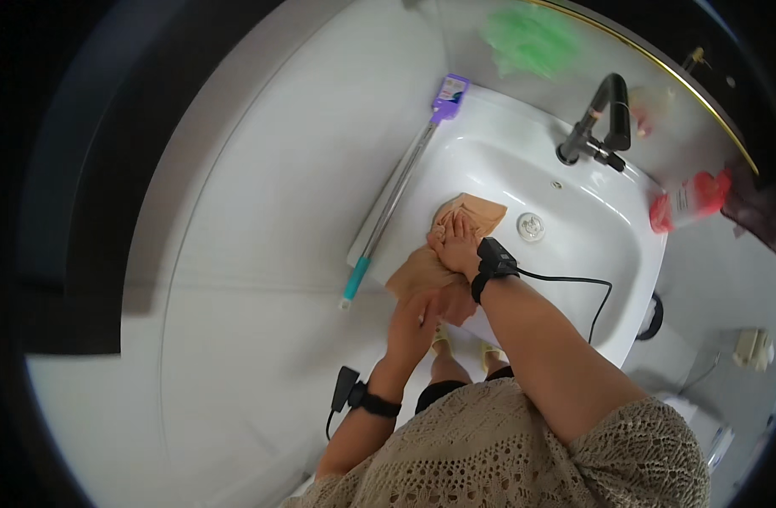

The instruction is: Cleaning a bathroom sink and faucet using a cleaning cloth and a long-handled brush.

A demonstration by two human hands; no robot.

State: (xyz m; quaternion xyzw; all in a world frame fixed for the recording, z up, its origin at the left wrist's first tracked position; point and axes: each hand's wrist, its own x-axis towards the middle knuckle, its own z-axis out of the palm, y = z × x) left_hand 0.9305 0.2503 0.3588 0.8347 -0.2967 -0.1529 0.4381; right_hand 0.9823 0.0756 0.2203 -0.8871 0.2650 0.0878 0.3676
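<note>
A wet-looking tan cloth (485, 212) lies bunched against the left inner wall of the white sink (612, 279) and drapes over its front left rim. My right hand (457, 247) rests on the cloth with its fingers stretched out, pressing it against the basin. Closer to me, my left hand (415, 320) grips the lower part of the cloth at the rim. Its fingers are partly blurred and blend with the fabric. Both wrists carry black straps with small black devices.
A metal pole with a purple head (450, 95) and teal handle end (355, 281) lies along the sink's left edge. A dark faucet (604, 127) rises at the back, near a drain (531, 226). Further right are a red-and-clear bottle (688, 201) and a green mesh puff (532, 38) above.
</note>
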